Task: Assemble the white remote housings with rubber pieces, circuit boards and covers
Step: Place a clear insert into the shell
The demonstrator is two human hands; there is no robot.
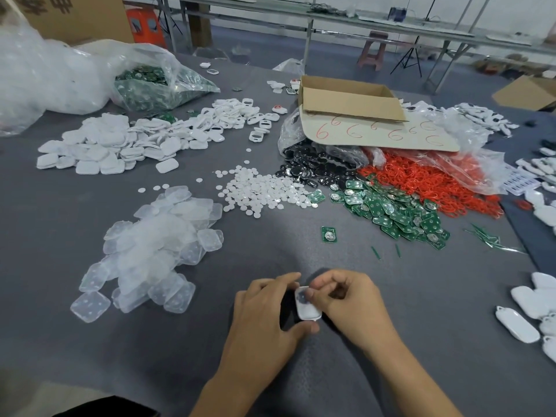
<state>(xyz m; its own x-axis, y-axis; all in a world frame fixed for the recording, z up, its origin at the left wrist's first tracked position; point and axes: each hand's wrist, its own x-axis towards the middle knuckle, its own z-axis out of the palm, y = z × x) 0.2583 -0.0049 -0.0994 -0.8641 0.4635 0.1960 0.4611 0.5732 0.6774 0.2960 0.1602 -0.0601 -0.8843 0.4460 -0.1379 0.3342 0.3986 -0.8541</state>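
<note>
Both hands are on it, near the middle of the desk's near edge. My left hand is curled round the white remote housing, thumb under its near end and forefinger arched over the far end. My right hand has its fingers tucked in, and the thumb tip presses on the housing's far end.

The housing is a small glossy white shell, a rounded rectangle lying lengthwise between my hands. There's a dark patch near its far end, partly under my right thumb, and I can't tell what it is.

Toward the left edge sits a heap of clear rubber pieces, soft rounded squares with dimples. Beyond it, white covers spread toward the far left corner. Mid-desk there's a scatter of small white discs. Right of those, green circuit boards pile up, with one lone board lying nearer to me. Red rings spill out behind the boards.
</note>
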